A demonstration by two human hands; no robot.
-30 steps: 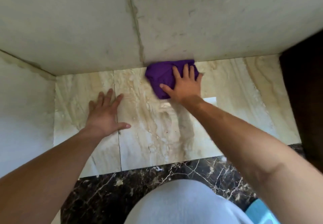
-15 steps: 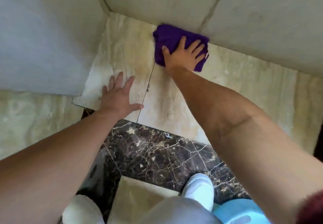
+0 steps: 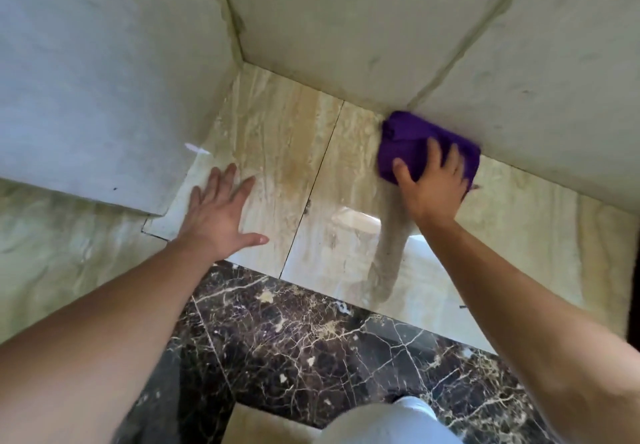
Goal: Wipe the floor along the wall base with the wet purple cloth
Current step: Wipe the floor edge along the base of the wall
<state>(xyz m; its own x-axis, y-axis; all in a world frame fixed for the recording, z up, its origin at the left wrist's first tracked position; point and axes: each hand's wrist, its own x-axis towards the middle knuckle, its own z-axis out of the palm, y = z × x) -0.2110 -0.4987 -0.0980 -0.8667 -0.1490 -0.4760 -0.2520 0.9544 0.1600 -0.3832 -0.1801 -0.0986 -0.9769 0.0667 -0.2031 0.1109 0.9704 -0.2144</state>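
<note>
The folded purple cloth (image 3: 412, 142) lies on the beige marble floor (image 3: 277, 152), pushed against the base of the pale tiled wall (image 3: 381, 27). My right hand (image 3: 433, 183) presses flat on the cloth with its fingers spread, covering the cloth's near half. My left hand (image 3: 221, 215) rests palm down on the bare floor tile to the left, fingers apart, holding nothing. A damp streak runs from the cloth back toward me.
A second wall (image 3: 104, 79) meets the first in a corner at the upper left and ends in an edge near my left hand. A dark veined marble strip (image 3: 311, 339) crosses the floor nearer me. My knee in light trousers (image 3: 398, 423) shows at the bottom.
My right hand has slid the cloth to the right along the wall base, away from the tile joint. The view has swung, showing the corner. My left hand stays planted.
</note>
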